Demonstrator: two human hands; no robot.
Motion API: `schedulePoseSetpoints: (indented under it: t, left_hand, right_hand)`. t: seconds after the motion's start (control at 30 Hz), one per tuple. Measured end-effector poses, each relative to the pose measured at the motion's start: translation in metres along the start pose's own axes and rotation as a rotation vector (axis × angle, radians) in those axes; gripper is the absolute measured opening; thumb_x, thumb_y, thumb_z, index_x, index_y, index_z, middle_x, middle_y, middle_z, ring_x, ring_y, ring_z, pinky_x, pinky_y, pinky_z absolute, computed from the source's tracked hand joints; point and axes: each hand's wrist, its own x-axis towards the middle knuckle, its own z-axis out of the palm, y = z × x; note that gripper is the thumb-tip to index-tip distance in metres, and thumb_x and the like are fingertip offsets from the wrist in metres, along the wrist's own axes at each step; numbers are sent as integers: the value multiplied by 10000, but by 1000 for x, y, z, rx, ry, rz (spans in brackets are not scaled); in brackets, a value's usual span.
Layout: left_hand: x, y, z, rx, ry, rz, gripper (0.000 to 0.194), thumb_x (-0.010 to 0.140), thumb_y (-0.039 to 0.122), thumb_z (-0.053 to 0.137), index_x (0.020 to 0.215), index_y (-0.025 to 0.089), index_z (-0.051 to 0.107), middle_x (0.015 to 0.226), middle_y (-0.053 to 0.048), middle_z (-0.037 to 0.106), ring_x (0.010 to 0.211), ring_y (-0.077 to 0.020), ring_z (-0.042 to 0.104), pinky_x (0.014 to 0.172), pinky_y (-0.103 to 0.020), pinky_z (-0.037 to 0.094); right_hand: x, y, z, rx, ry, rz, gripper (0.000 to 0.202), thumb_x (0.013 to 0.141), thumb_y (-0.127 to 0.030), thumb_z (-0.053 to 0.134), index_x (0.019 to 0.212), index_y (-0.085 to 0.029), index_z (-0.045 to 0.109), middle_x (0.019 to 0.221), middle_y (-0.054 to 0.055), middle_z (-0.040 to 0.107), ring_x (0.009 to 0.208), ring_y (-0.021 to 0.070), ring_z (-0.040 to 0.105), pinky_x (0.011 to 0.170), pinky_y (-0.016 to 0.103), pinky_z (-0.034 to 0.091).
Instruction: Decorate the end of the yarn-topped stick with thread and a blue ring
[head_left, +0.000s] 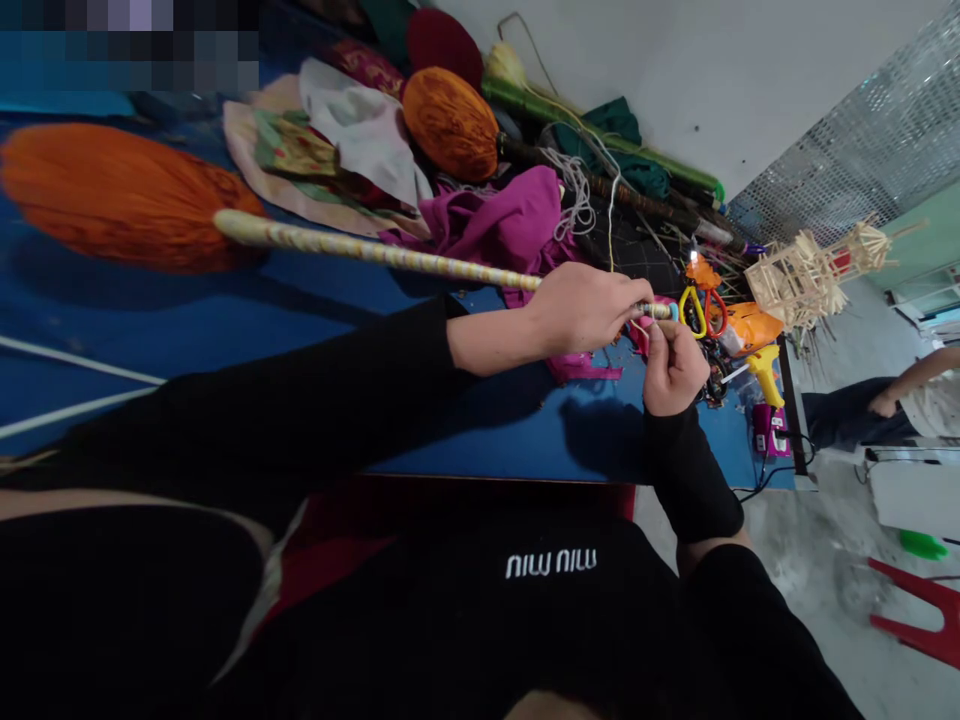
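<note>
A long stick (397,255) wrapped in pale yellow and white stretches across the upper middle, with a large orange cloth-covered head (127,200) at its left end. My left hand (589,305) is closed around the stick near its right end. Just beyond it, my right hand (675,368) is pinched at the stick's tip, on a thin pale string. The string's end shows between the two hands. Another length of pale string (612,215) runs up from my left hand toward the back of the table.
Magenta cloth (525,215), a second orange head (450,122) and green poles lie along the back of the blue table (480,440). Scissors (691,312), a yellow glue gun (766,376) and a purple power strip (770,430) are at the right. A person's arm (922,378) shows beyond.
</note>
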Motion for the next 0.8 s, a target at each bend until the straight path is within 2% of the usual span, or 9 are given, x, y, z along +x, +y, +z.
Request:
schedulePoseSetpoints:
  t: [0.2,0.33,0.43,0.57,0.67,0.8]
  left_hand:
    - [-2,8,-1,85,-57,9,329,1028,325,444,1215,219,692,1065,-44,809,871,-224,758,550,-310,261]
    - [-2,12,2,119,-104,13,345,1025,298,444,1270,232,678,1123,-46,806,900,-230,762,554,-315,249]
    - [-1,11,2,122,-106,3,359,1022,300,444,1290,242,675,1127,-39,807,906,-227,760,563,-308,273]
    - [-1,6,-4,46,-35,-14,371,1030,318,405,1210,217,714,1142,-42,808,956,-220,758,621,-295,370]
    - [-1,3,-11,-9,-11,-12,378,1022,323,412,1189,197,727,1140,-48,810,984,-227,757,671,-298,420]
    - [-2,2,-19,-49,6,-7,375,1014,341,453,1203,196,742,1080,-61,819,949,-226,757,677,-298,422]
  right_hand:
    - [1,1,3,49,57,11,288,1021,-412,539,932,-191,702,828,49,756,735,142,703,729,283,589]
    - [1,3,3,42,55,11,287,1019,-417,542,933,-194,702,837,52,765,747,146,715,735,286,595]
    - [2,1,2,19,34,-2,286,1023,-408,535,934,-195,704,836,50,765,745,145,714,730,282,594]
    - [1,-2,1,28,23,-61,255,1018,-363,554,898,-192,700,773,33,743,681,126,688,686,254,570]
    - [-1,-3,3,12,32,-27,296,1027,-404,525,897,-197,694,746,30,721,653,129,664,660,261,555]
    - [-5,-4,7,8,49,31,342,1032,-455,495,884,-205,676,694,16,668,610,128,611,638,272,537]
